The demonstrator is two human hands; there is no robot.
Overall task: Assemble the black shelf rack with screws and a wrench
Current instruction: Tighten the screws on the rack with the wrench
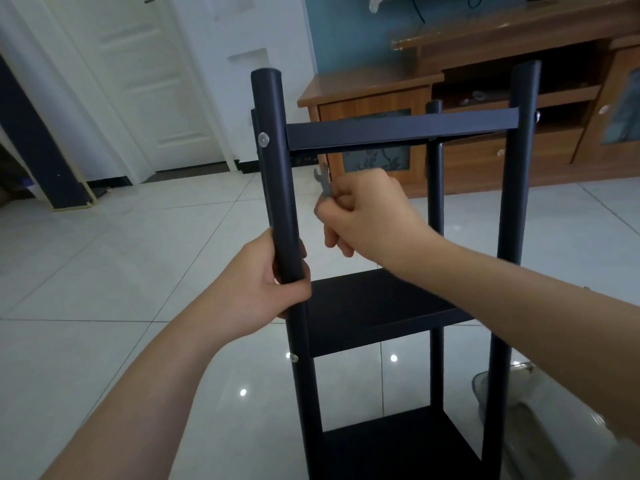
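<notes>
The black shelf rack (pixel 391 133) stands upright on the floor in front of me, with three shelves between black round posts. My left hand (pixel 266 285) grips the near left post (pixel 277 174) about halfway down. A silver screw head (pixel 264 139) shows on that post at the level of the top shelf; a second screw (pixel 293 357) sits lower down. My right hand (pixel 363 213) pinches a small flat metal wrench (pixel 323 181) just under the top shelf, to the right of the post, its open jaw pointing up.
Glossy white floor tiles (pixel 121 271) surround the rack. A wooden cabinet (pixel 485 109) stands behind it against a blue wall, with a white door (pixel 149 81) at the back left. A clear plastic bag (pixel 519 393) lies on the floor at lower right.
</notes>
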